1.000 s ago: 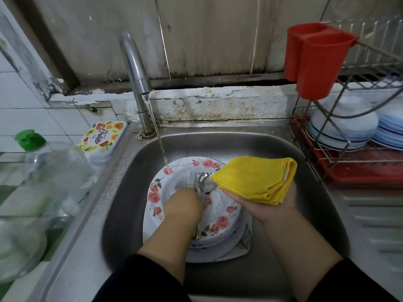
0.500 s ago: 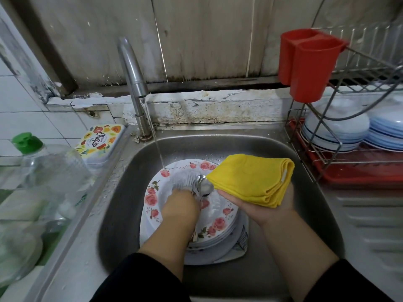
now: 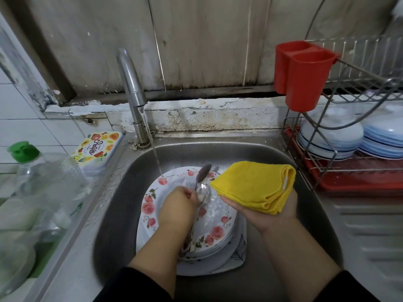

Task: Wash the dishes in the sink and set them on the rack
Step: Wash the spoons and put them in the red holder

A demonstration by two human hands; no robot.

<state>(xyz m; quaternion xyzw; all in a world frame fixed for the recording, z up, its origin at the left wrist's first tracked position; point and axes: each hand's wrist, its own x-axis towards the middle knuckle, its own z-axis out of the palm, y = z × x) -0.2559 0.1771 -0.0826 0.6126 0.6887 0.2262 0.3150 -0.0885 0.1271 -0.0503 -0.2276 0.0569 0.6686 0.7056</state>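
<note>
Our left hand (image 3: 177, 209) now grips the cutlery with fingers curled round the handles and has tipped it up, so the spoon (image 3: 203, 173) stands clear above the top floral plate (image 3: 152, 205); a second ago the same bundle lay lower and flatter, with fork tines showing beside the spoon bowl. The thin stream from the tap (image 3: 130, 81) lands on the plate's far rim, just to the left of the spoon. Our right hand (image 3: 263, 211) keeps the folded yellow cloth (image 3: 254, 185) resting on its upturned palm, fingers bent loosely beneath it, and it has barely shifted, hovering just beside the spoon. We judge that the cutlery is being lifted toward the cloth for a wipe, so washing has only begun: the stack of plates sits unwashed in the sink (image 3: 272, 155), and the rack (image 3: 340, 158) to our right, with its red cutlery cup (image 3: 304, 79), awaits anything from this load.
</note>
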